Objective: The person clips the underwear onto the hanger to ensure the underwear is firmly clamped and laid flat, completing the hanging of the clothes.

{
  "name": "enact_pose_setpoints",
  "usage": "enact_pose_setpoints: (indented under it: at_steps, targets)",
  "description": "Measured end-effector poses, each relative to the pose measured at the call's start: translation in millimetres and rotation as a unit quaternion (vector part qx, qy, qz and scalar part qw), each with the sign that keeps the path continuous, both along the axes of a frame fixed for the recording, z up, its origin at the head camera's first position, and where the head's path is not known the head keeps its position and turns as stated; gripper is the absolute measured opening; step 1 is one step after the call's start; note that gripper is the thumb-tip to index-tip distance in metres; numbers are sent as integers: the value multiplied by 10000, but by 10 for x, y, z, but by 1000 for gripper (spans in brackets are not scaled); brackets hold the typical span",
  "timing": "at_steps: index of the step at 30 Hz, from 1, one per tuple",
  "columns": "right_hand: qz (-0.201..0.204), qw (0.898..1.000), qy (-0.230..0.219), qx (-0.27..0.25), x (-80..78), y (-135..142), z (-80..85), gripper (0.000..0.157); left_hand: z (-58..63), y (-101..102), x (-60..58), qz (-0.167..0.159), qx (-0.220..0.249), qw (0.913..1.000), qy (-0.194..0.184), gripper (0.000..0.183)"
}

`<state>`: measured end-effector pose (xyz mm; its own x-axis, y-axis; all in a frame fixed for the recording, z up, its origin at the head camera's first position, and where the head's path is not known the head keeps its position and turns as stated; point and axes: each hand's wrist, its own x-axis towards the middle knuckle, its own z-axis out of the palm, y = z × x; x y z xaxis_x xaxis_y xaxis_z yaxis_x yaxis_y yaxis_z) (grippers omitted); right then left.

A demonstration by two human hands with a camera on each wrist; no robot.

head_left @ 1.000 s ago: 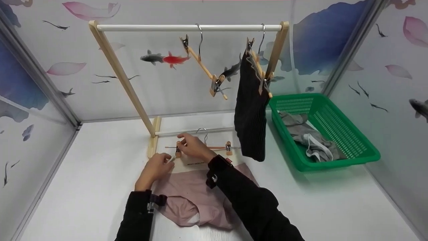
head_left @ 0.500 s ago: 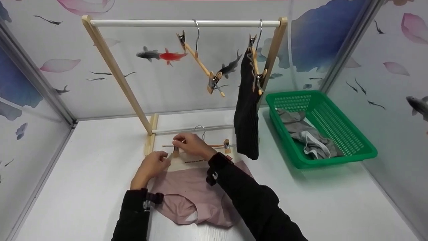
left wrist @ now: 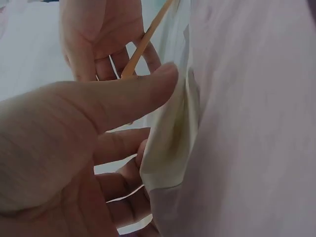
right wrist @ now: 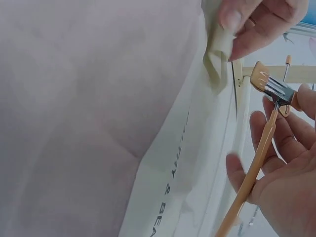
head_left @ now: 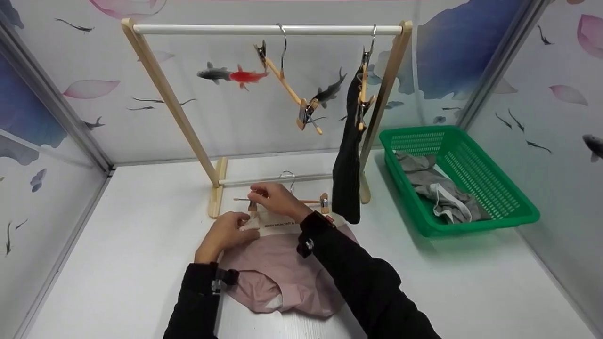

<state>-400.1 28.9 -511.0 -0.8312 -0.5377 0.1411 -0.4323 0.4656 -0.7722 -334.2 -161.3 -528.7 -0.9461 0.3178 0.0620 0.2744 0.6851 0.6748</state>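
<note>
Pink underpants [head_left: 271, 254] with a cream printed waistband lie on the table. My left hand [head_left: 227, 234] pinches the left corner of the waistband [left wrist: 165, 153] between thumb and fingers, lifting it into a fold. Just above, my right hand [head_left: 279, 201] pinches the left clip [right wrist: 274, 89] of a wooden clip hanger [right wrist: 259, 163] by its handles. In the right wrist view, the waistband corner and the clip are apart. The hanger's right clip [head_left: 324, 203] lies near the waistband's far end; whether it grips the cloth is unclear.
Over the table stands a rack with a white top rail [head_left: 212, 29]. An unloaded clip hanger [head_left: 285, 84] and one bearing a black ribbed garment [head_left: 347, 174] hang from it. A green basket [head_left: 513, 202] with grey clothing [head_left: 438, 186] stands to the right.
My left hand has gathered the waistband corner up into a fold, beside the clip in my right hand. The black garment on the rack has turned more edge-on.
</note>
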Motion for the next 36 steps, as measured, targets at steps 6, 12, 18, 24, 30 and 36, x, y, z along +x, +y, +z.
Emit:
enact_pose_setpoints:
  at_steps: [6, 12, 18, 24, 30, 36]
  targets:
    - [93, 9998, -107, -134, -32, 68, -6, 36, 11, 30, -28, 85, 49, 9998, 190, 15]
    - [150, 9993, -140, -310, -34, 98, 4, 38, 45, 33, -37, 617, 185, 9976, 266, 18]
    - [235, 9991, -37, -338, -54, 76, 3, 38, 65, 12, -25, 988, 794, 9916, -261, 23]
    - [247, 9983, -162, -500, -72, 53, -20, 39, 71, -3, -36, 806, 1129, 9884, -619, 39]
    - [255, 9972, -123, -692, -81, 63, -39, 34, 55, -7, -54, 700, 1071, 9909, -413, 20]
    - [433, 9962, 176, -731, -99, 85, -62, 30, 56, -1, -63, 1009, 1214, 9870, -308, 16]
